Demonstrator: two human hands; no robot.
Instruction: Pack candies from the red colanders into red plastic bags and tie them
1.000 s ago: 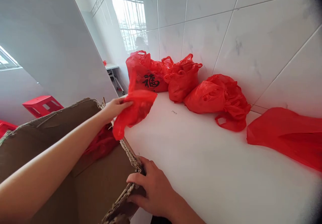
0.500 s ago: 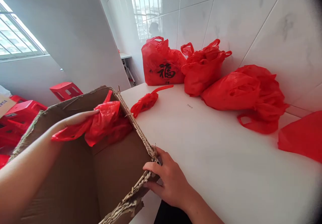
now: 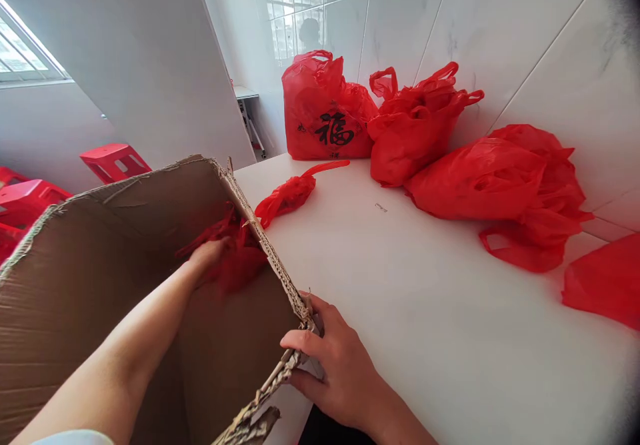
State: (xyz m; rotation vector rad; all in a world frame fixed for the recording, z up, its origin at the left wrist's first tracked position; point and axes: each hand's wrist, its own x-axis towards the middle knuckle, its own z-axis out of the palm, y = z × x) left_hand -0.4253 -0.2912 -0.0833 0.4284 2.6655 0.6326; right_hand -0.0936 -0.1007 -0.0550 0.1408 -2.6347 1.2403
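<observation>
A large open cardboard box (image 3: 135, 195) with ragged cut edges stands tilted in front of me. My left hand (image 3: 210, 253) reaches deep inside it, at the far right wall, closed on a red plastic bag (image 3: 237, 262). Hand and bag are blurred, and the fingertips are hidden in the red plastic. At the box's near right corner, my right hand (image 3: 333, 358) grips the torn rim, thumb on the inner side and fingers round the outside. Just beyond the right wall, a crumpled red bag (image 3: 287, 198) lies on the white table (image 3: 425, 312).
Along the tiled wall stand a red bag with black characters (image 3: 327, 115), a knotted red bag (image 3: 417, 132) and a bulging red bag (image 3: 480, 175). Another red bag (image 3: 605, 278) is at the right edge. Red plastic stools (image 3: 115, 160) stand behind the box at left.
My left hand has moved down and right, deeper into the box, with the red plastic bag. My right hand keeps its grip on the corner. The view has shifted slightly.
</observation>
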